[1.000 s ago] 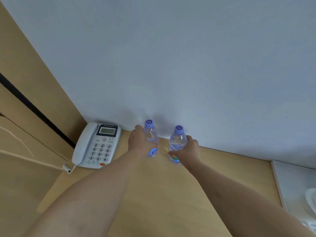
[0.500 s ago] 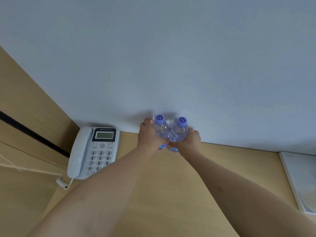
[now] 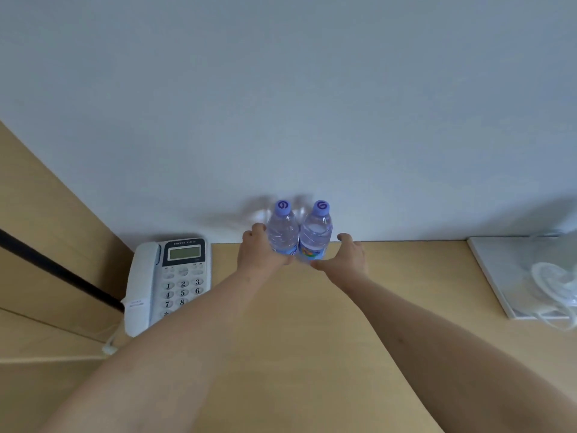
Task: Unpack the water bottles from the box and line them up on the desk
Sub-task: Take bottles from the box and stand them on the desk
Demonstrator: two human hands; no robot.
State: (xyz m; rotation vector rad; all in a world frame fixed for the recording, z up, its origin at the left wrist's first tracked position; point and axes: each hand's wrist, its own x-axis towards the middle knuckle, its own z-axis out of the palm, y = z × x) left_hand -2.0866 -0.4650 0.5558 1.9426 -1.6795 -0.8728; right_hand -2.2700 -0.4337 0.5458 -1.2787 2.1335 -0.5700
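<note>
- I see two clear plastic water bottles w/ purple caps standing upright on the light wooden desk, at its far edge against the pale grey wall.
- Left bottle and right bottle stand side by side, touching or nearly so; can't tell which.
- Left hand is at the left bottle's left side, fingers curled round the lower body: holding it.
- Right hand sits by the right bottle's base, thumb tip at the label, fingers spread apart from the bottle wall; grip looks loosened, wide. Actual contact: can't tell.
- Both forearms reach in from the near edge of the frame.
- Grey-white corded desk phone w/ LCD and keypad lies left of the bottles, near but apart.
- White flat board lies at the desk's right, w/ a crumpled clear plastic bag on it.
- Box: not in my view.
</note>
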